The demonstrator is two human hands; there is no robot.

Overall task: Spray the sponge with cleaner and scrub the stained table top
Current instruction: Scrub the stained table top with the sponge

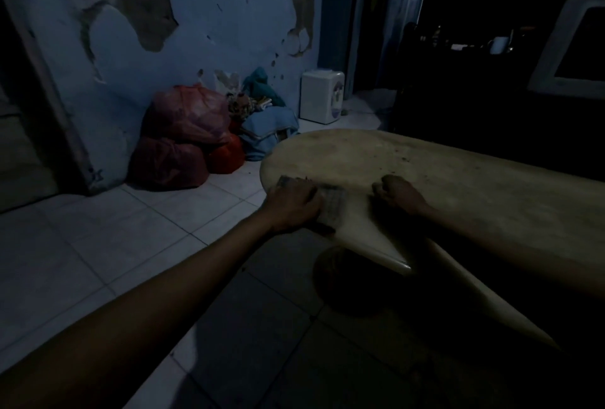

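A low pale table top (442, 179) with rounded corners fills the right half of the dim head view, with dark specks and smears on it. My left hand (291, 205) presses down on a flat grey sponge (332, 204) at the table's near left edge, fingers curled over it. My right hand (397, 192) rests on the table about a hand's width to the right of the sponge, fingers curled into a loose fist with nothing seen in it. No cleaner bottle is in view.
Red plastic bags (183, 137) and a heap of blue cloth (266, 130) lie against the peeling blue wall. A small white dispenser (322, 96) stands beside them. White floor tiles (98, 238) spread left. Dark furniture with a mug (499, 44) stands behind the table.
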